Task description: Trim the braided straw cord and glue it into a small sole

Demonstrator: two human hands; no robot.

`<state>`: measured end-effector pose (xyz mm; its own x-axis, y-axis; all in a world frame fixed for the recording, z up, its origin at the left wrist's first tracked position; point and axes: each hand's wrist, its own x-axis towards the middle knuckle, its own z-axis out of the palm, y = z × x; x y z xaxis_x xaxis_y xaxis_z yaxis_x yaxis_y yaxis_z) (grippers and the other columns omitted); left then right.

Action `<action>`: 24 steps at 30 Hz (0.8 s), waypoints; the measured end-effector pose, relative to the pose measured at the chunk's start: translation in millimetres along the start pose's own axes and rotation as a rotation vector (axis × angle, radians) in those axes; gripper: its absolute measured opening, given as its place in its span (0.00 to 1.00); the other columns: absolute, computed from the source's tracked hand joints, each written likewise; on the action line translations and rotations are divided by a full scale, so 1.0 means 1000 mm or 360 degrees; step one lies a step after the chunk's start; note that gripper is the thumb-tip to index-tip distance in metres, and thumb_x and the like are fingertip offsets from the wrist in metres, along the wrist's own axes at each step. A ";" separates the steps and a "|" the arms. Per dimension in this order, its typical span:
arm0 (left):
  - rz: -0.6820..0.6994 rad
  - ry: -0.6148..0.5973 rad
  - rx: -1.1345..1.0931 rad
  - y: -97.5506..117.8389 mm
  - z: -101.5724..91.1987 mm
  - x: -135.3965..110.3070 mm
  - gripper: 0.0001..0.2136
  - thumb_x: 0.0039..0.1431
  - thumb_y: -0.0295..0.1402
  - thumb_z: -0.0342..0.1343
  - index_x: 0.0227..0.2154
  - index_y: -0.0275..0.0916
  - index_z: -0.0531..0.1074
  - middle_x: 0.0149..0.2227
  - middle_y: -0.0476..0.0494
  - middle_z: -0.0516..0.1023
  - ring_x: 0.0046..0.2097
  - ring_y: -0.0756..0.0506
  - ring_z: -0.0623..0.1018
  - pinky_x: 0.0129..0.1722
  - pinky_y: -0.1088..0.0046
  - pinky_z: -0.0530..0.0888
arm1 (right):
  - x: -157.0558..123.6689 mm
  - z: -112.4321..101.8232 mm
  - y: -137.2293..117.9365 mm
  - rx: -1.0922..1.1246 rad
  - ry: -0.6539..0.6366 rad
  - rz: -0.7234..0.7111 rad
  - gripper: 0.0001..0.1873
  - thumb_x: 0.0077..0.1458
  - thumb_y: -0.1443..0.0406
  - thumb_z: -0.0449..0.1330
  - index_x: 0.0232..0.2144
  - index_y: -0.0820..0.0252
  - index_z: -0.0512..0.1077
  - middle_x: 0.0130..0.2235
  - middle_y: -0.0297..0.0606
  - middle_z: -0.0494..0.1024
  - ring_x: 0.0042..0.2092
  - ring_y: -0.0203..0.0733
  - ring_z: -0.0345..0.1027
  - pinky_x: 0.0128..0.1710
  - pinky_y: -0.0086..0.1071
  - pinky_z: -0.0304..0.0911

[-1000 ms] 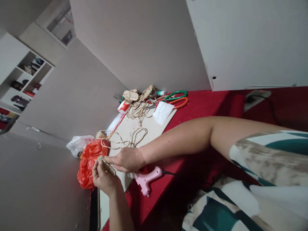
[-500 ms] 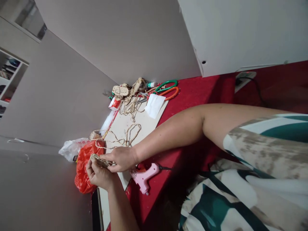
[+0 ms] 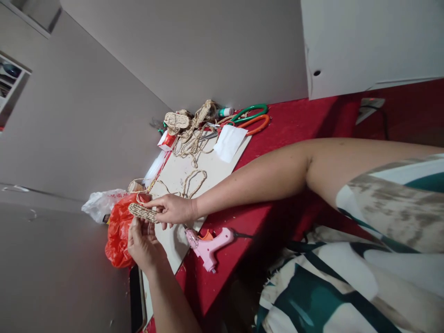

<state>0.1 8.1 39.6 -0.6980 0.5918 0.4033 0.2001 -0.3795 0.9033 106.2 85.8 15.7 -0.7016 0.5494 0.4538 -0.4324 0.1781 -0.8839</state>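
A small oval piece of coiled straw braid (image 3: 143, 212) is held up between my two hands. My right hand (image 3: 176, 209) pinches its near end, the index finger stretched along the upper edge. My left hand (image 3: 144, 243) is below, its fingertips bent against the lower edge; part of its grip is hidden. A length of straw cord (image 3: 194, 182) lies looped on the pale board (image 3: 218, 173) beside my right wrist. Close to both hands, a pink glue gun (image 3: 211, 247) with an orange trigger rests on the red cloth.
Behind the piece sit a red plastic bag (image 3: 120, 231) and a white plastic bag (image 3: 102, 206). Tangled straw cord (image 3: 194, 143), another woven oval (image 3: 176, 121), green-and-orange-handled scissors (image 3: 255, 121) and white paper (image 3: 231, 143) lie by the wall. A dark flat device (image 3: 137, 296) lies near my left forearm.
My left hand has loosened its fist around the woven oval and dropped slightly below it. More of the oval shows, turned flatter towards me. The view has shifted a little.
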 end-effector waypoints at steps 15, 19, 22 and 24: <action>0.0087 0.0054 0.0014 -0.009 0.003 -0.002 0.09 0.43 0.28 0.67 0.28 0.34 0.74 0.32 0.48 0.79 0.34 0.50 0.79 0.40 0.71 0.75 | -0.003 -0.002 0.006 -0.0544 0.0000 -0.0261 0.28 0.53 0.75 0.53 0.57 0.68 0.64 0.29 0.34 0.73 0.25 0.29 0.69 0.28 0.22 0.65; 0.0130 0.0062 0.0047 -0.012 0.003 -0.002 0.09 0.43 0.29 0.68 0.27 0.35 0.74 0.31 0.49 0.79 0.35 0.50 0.79 0.40 0.71 0.76 | -0.004 -0.003 0.007 -0.0622 -0.0027 -0.0306 0.22 0.55 0.73 0.53 0.53 0.67 0.67 0.29 0.33 0.73 0.25 0.29 0.68 0.29 0.23 0.64; 0.0159 0.0061 0.0074 -0.015 0.003 -0.003 0.09 0.44 0.30 0.67 0.28 0.35 0.74 0.30 0.49 0.78 0.34 0.50 0.79 0.40 0.71 0.76 | -0.004 -0.004 0.007 -0.0583 -0.0047 -0.0298 0.21 0.54 0.74 0.53 0.51 0.66 0.69 0.27 0.32 0.72 0.25 0.29 0.68 0.28 0.23 0.64; 0.0160 0.0046 0.0089 -0.017 0.003 -0.003 0.09 0.45 0.31 0.67 0.28 0.35 0.74 0.30 0.50 0.78 0.34 0.50 0.78 0.39 0.71 0.75 | -0.003 -0.005 0.008 -0.0503 -0.0064 -0.0285 0.21 0.53 0.75 0.53 0.50 0.65 0.70 0.26 0.30 0.71 0.24 0.29 0.68 0.27 0.23 0.64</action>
<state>0.9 14.8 23.7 -0.6916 0.5318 0.4887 0.3077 -0.3952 0.8655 107.8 89.3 6.8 -0.6548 0.4554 0.6032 -0.3583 0.5157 -0.7782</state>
